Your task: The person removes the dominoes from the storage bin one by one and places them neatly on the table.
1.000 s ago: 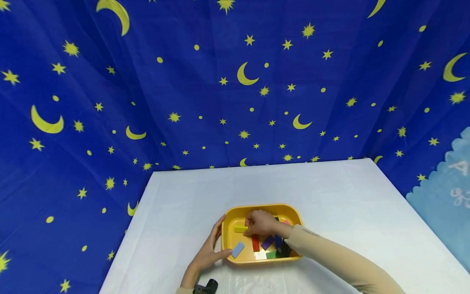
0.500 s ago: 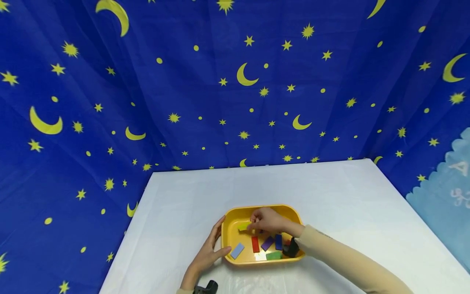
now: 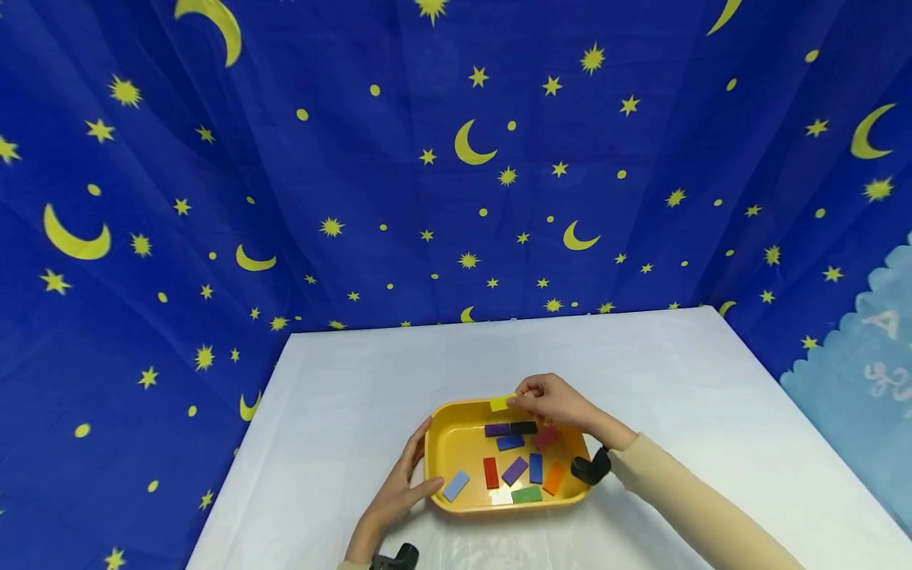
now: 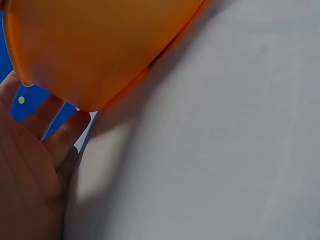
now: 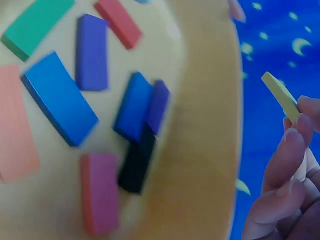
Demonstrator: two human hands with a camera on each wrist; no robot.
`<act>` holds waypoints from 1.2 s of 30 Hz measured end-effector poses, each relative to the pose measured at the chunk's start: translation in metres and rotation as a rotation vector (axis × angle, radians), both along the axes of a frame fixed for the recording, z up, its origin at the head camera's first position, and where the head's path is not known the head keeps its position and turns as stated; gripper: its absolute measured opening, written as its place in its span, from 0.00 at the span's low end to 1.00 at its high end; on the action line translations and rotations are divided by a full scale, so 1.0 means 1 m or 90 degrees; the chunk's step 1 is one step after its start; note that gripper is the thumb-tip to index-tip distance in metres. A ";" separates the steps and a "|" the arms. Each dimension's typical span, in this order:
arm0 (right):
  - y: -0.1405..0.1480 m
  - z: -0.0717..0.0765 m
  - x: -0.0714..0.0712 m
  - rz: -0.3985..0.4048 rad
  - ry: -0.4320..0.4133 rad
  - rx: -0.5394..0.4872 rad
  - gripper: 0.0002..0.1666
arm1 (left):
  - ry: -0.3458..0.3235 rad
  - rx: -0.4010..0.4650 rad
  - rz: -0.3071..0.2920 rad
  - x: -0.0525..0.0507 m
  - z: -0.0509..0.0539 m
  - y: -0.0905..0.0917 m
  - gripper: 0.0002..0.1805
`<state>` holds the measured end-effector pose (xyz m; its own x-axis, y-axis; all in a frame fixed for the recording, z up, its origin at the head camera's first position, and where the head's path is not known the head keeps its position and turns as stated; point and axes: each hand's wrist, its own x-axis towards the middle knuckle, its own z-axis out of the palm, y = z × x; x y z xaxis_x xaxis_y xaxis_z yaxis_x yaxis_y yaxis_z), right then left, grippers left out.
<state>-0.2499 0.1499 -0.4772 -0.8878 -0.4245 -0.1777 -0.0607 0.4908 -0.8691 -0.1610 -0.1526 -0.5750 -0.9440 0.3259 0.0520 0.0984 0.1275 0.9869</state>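
Yellow block: was held up at twelve o'clock of the yellow tray, over the far rim or just past it; could not tell which. Was pinched near one end by the right hand, at one o'clock, thumb and fingertips brought down firmly, free end pointing to nine o'clock in the head view. Saw other fingers loosely bent below the pinch in the right wrist view.

Judged from crisp edges and flat faces to be light, stiff and hard to damage, perhaps slightly slick if painted. Seemed best taken across both broad faces near the middle, or by the long narrow edges; at the very end, might twist under a light pinch.

Saw left hand at nine o'clock of the tray, spread wide, fingers along the outer wall, thumb at the rim near eight o'clock; had no block, only touched the tray.

Noted inside: pale blue block at eight o'clock, red block between seven and eight, green block between five and six, orange block at four, pink block at two, black block at one.
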 end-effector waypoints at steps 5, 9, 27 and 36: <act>0.026 0.007 -0.004 -0.078 0.011 -0.017 0.24 | -0.004 0.003 0.004 -0.001 -0.001 0.000 0.44; 0.054 0.009 -0.007 -0.152 0.009 -0.023 0.27 | 0.001 0.007 0.012 -0.001 -0.003 0.001 0.44; 0.145 -0.049 0.006 -0.173 -0.109 0.045 0.24 | -0.001 0.003 0.022 -0.001 -0.002 0.002 0.43; 0.147 -0.059 0.009 -0.172 -0.116 0.097 0.21 | 0.014 0.010 0.021 -0.002 -0.002 0.002 0.43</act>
